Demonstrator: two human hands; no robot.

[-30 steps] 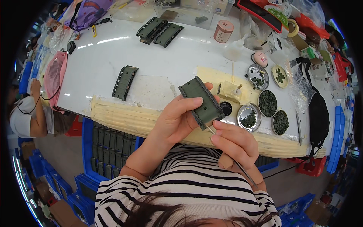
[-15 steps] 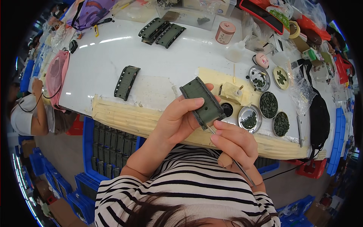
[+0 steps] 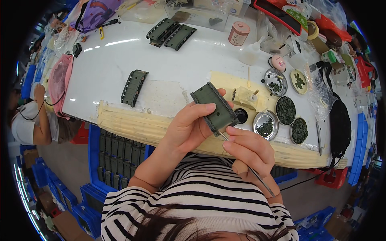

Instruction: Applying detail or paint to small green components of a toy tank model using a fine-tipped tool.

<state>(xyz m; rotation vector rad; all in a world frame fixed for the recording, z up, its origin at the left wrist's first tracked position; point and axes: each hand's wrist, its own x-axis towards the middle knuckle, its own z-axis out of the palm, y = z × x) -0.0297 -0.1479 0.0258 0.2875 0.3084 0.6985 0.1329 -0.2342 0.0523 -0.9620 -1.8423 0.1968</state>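
My left hand [image 3: 189,124] grips a dark green rectangular model part [image 3: 215,106] with toothed edges, thumb on its flat face. My right hand [image 3: 251,150] is closed around slim metal tweezers [image 3: 257,178], whose tips touch the part's near lower corner. A tan cover [image 3: 240,166] sits on one finger of that hand. Whether the tips hold a tiny piece is too small to tell. Just right of the part stands a small pot of black liquid [image 3: 241,116]. Beyond it, a metal dish [image 3: 265,125] contains small green pieces.
Similar green parts [image 3: 164,32] lie at the back, with a single one [image 3: 134,88] at left. Round tins [image 3: 286,110] of green bits, a pink can [image 3: 239,33] and more tweezers [image 3: 319,138] are on the right. Taped padding [image 3: 132,122] lines the front edge; a blue crate [image 3: 93,156] stands below.
Both hands hold nearly the same pose. The tweezers and right fingers have shifted very slightly at the part's corner.
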